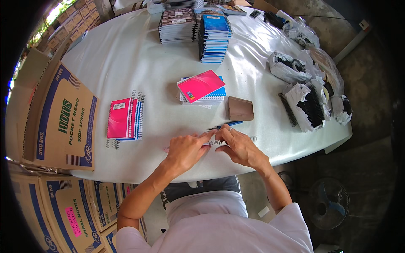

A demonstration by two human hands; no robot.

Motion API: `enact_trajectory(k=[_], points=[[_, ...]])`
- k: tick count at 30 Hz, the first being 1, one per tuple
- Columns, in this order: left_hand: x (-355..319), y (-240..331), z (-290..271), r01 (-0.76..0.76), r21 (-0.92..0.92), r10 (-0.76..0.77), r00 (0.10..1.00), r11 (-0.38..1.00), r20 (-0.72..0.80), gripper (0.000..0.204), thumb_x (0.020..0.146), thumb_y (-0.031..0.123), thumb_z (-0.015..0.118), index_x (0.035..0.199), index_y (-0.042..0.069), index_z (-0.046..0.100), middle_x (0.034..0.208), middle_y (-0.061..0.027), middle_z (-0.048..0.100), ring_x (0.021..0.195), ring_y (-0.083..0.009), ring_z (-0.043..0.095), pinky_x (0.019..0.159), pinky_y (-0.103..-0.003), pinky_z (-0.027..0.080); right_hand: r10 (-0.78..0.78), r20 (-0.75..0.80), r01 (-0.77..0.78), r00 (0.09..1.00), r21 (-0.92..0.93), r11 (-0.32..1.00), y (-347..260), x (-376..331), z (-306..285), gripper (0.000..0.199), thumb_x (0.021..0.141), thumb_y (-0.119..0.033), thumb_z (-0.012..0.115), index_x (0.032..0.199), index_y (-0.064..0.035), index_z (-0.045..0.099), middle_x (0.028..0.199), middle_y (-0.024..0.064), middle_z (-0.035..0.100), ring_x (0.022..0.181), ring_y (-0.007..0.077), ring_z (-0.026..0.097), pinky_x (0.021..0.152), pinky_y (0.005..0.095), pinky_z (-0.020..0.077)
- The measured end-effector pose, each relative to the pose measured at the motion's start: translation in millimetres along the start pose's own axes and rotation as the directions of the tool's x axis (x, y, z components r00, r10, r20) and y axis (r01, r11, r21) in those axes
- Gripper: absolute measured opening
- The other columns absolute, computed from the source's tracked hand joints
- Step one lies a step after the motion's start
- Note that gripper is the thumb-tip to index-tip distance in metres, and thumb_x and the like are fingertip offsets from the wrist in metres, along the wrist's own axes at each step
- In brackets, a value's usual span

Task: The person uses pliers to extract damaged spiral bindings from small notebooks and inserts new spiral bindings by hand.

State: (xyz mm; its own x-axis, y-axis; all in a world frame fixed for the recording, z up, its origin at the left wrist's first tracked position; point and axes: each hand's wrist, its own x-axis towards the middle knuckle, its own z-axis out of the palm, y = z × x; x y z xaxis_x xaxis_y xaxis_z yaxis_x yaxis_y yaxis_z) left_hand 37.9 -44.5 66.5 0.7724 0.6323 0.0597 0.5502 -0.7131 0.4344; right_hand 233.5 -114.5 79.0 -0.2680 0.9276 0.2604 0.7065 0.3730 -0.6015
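both hands met at the near table edge, the left hand pinching one end of a white wire spiral and the right hand pinching the other to steady it, with a blue pen just beyond the fingers.

Table fills frame centre. Both hands at lower centre edge: left hand and right hand touching a wire spiral between them. Pen just behind fingertips. Small wallet-like pouch above that; notebook pile to its left. Bound notebooks centre-left. Tall stacks at top. Bags of spirals right. Cartons left of table.
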Motion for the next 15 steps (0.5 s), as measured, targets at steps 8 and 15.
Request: enact_trajectory(k=[8,15], points=[[6,6,-12,0.038,0.122,-0.069,0.962,0.992,0.262,0.036,0.094,0.035,0.059,0.128,0.022,0.062,0.104,-0.0088,0.071,0.076,-0.0278,0.071,0.063,-0.046,0.056,-0.018,0.07,0.023,0.997,-0.067,0.997,-3,-2,10,0.018,0.087,-0.009,0.064,0.104,-0.0054,0.061,0.09,0.0104,0.065,0.084,0.0327,0.065,0.07,0.0415,0.0525],[-2,5,-5,-0.009,0.077,-0.011,0.965,0.997,0.261,0.042,0.094,0.038,0.059,0.133,0.024,0.058,0.125,-0.0071,0.065,0.088,-0.0299,0.07,0.075,-0.044,0.056,0.336,-0.354,-0.475,0.873,-0.455,0.753,85,9,1,0.03,0.083,-0.024,0.073,0.106,-0.0087,0.061,0.113,0.0226,0.062,0.104,0.0417,0.06,0.083,0.0489,0.0513]])
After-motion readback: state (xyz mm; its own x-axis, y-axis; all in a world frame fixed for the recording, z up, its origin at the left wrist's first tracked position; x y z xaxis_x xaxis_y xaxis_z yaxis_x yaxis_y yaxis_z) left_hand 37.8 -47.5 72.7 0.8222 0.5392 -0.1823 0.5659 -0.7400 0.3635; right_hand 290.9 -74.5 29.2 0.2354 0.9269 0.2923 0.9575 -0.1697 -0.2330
